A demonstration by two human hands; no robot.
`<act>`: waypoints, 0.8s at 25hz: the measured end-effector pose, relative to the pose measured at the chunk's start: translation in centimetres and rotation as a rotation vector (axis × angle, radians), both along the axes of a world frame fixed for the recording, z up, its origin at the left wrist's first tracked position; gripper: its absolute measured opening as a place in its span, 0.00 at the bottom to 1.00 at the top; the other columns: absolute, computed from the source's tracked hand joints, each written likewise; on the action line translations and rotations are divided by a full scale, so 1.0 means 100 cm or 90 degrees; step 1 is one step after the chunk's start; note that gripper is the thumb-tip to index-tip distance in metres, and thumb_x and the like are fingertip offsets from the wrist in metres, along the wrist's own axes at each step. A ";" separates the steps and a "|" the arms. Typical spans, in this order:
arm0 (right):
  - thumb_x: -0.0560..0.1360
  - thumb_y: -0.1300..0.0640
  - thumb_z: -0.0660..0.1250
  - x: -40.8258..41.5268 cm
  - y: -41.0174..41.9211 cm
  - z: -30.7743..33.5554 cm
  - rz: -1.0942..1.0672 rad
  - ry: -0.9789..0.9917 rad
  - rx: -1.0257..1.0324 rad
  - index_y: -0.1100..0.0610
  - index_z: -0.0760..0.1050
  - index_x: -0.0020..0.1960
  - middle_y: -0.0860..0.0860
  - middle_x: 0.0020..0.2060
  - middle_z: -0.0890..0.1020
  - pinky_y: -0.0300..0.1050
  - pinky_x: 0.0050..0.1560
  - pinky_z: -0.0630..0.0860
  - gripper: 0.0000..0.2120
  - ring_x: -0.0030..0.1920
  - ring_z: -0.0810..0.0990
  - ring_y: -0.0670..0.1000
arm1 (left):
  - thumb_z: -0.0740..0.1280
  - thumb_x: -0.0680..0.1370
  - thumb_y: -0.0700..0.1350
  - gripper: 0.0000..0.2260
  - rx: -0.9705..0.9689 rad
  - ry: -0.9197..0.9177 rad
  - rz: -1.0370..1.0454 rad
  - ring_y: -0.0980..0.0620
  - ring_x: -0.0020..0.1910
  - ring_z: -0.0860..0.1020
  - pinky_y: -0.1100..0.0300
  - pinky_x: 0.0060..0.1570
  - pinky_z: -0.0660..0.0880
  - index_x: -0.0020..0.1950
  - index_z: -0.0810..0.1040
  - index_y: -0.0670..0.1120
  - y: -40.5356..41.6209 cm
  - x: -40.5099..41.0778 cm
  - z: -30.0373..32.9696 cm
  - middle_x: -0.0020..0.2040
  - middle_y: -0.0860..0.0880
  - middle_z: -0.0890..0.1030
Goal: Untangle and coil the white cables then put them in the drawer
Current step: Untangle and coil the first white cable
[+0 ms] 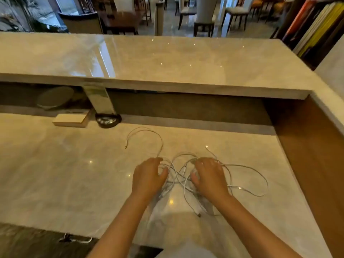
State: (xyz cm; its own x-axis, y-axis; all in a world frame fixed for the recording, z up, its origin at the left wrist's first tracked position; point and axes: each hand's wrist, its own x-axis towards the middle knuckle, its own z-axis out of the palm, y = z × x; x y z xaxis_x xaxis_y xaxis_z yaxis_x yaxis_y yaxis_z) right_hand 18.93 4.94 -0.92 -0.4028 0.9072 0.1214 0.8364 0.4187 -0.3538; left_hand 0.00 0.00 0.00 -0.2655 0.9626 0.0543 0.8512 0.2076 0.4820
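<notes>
Nearest the camera, two bare forearms are reaching forward over the pale polished marble desk top (55,174), and both hands are working at the tangle of thin white cables (178,174) lying on it. The left hand (148,176) is sitting at the left edge of the tangle, its fingers curling down into the strands and its thumb bending toward them; it appears to be pinching a loop, though the exact strand is too fine to make out. The right hand (210,175) is resting on the right side of the tangle, fingers spreading and bending over the wires, thumb tucking in underneath; whether it is truly gripping one cannot be told.

One cable end is arcing away behind the tangle toward the left, and a wide loop is trailing off to its right. Beyond the tangle, under the raised marble counter (167,58), a flat cream box (71,120) and a round black base (108,121) are sitting well apart from the cables.

The untangling step seems to be only beginning: the strands are crossing one another in the middle and nothing is coiled yet. The next move is likely calling for one free end to be found and drawn out through the crossings while the other hand is holding the rest down. No drawer is showing in this view.
</notes>
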 end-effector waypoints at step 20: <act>0.71 0.55 0.69 -0.035 -0.002 -0.019 0.087 0.261 -0.029 0.50 0.82 0.46 0.46 0.42 0.75 0.40 0.46 0.65 0.05 0.46 0.70 0.44 | 0.68 0.75 0.41 0.05 0.055 -0.312 -0.022 0.61 0.38 0.76 0.71 0.38 0.71 0.42 0.81 0.49 -0.024 -0.001 -0.008 0.40 0.56 0.79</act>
State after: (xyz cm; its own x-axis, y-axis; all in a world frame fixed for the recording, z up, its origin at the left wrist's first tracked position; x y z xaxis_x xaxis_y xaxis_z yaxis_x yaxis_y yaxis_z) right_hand 15.43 4.71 -2.81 -0.4465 0.8567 0.2584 0.5600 0.4928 -0.6660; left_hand -0.11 -2.44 -0.84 -0.2481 0.9687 0.0102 0.5257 0.1258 0.8413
